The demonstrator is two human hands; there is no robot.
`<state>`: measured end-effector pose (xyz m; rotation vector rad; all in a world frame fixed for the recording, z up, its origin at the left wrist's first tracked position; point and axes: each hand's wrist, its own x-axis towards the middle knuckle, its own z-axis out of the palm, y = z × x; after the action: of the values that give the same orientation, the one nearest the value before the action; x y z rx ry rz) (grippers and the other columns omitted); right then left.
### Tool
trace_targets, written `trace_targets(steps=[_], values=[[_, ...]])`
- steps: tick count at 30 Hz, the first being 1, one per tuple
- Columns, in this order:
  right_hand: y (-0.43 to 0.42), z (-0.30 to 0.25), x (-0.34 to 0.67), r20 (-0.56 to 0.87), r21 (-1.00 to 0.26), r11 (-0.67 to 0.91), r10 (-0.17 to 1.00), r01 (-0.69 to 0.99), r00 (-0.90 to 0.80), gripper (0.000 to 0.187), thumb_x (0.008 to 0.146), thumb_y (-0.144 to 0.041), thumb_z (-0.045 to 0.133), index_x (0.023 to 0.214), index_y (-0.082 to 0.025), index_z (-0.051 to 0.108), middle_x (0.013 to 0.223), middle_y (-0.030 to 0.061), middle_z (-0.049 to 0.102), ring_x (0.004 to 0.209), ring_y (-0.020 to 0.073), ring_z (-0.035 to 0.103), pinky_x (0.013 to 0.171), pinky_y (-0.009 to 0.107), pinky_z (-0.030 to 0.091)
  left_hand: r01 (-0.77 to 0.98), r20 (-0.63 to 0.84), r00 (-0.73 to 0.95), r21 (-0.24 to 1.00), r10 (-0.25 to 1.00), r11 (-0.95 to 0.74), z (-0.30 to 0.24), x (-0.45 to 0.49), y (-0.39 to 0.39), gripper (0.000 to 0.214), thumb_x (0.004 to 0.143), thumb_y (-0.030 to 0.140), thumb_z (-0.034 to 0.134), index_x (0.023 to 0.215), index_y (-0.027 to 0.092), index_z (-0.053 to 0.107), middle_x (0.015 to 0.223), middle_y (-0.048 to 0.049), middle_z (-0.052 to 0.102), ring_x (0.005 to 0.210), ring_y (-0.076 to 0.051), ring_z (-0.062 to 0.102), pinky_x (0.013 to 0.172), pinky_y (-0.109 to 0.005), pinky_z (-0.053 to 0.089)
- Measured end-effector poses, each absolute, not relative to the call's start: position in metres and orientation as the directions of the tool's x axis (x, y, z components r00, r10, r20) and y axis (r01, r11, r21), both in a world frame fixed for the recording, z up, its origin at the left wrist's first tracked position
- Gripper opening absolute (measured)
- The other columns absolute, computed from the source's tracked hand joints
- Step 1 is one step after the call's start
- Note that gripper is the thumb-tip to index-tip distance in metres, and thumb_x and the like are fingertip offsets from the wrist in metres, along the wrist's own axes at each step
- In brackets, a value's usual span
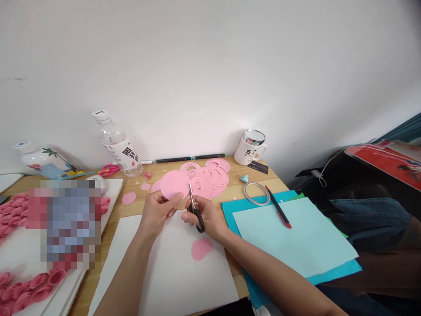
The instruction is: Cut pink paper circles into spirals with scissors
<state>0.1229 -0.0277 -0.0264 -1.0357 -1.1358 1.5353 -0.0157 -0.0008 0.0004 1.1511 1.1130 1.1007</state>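
My left hand (161, 208) pinches the lower edge of a round pink paper disc (173, 183) between thumb and fingers. In my right hand (207, 215) is a pair of scissors (194, 206) with black handles, the blades pointing up at the disc's right edge. Whether the blades are parted is too fine to tell. Just behind my hands lies a pile of pink paper spirals (210, 177). A pink paper offcut (201, 249) rests on the white sheet (171, 281) below my right hand.
A plastic bottle (120, 151), a black pen (190, 158) and a lidded mug (250, 148) line the wall. Light blue paper (292, 237), a tape roll (256, 193) and a red-black pen (279, 207) lie right. Pink paper roses (41, 289) cover a board at left.
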Motion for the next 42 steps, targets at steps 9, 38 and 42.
trace_targets(steps=[9, 38, 42], values=[[-0.029, -0.023, 0.122, -0.131, -0.973, -0.164, 0.972, -0.163, -0.195, 0.045, 0.051, -0.045, 0.077, 0.072, -0.018, 0.048, 0.050, -0.0055, 0.049, 0.042, 0.0078, 0.044, 0.039, 0.018, 0.032, -0.093, -0.046, 0.126, 0.994, 0.991, 0.058, 0.003, -0.016, 0.000, 0.032, 0.070, 0.027, 0.065, 0.050, 0.016, 0.043, 0.038, 0.0079, 0.035, 0.035, -0.003, 0.027, 0.038, -0.021, 0.016], [-0.029, -0.030, 0.123, 0.030, -0.967, -0.040, 0.963, -0.250, -0.270, 0.041, 0.055, -0.038, 0.078, 0.076, -0.018, 0.049, 0.056, -0.0069, 0.042, 0.049, 0.0062, 0.033, 0.043, 0.019, 0.026, -0.001, -0.107, 0.130, 0.994, 0.986, 0.108, 0.006, -0.009, -0.005, 0.024, 0.062, 0.022, 0.064, 0.046, 0.015, 0.048, 0.036, 0.0077, 0.032, 0.038, -0.004, 0.026, 0.038, -0.021, 0.020], [-0.029, -0.029, 0.122, 0.004, -0.973, -0.057, 0.965, -0.226, -0.261, 0.043, 0.054, -0.043, 0.077, 0.074, -0.018, 0.049, 0.053, -0.0068, 0.043, 0.047, 0.0069, 0.037, 0.044, 0.020, 0.031, 0.010, -0.095, 0.124, 0.995, 0.988, 0.094, 0.005, -0.010, -0.005, 0.025, 0.063, 0.023, 0.063, 0.046, 0.016, 0.047, 0.036, 0.0075, 0.031, 0.038, -0.004, 0.026, 0.037, -0.021, 0.019]])
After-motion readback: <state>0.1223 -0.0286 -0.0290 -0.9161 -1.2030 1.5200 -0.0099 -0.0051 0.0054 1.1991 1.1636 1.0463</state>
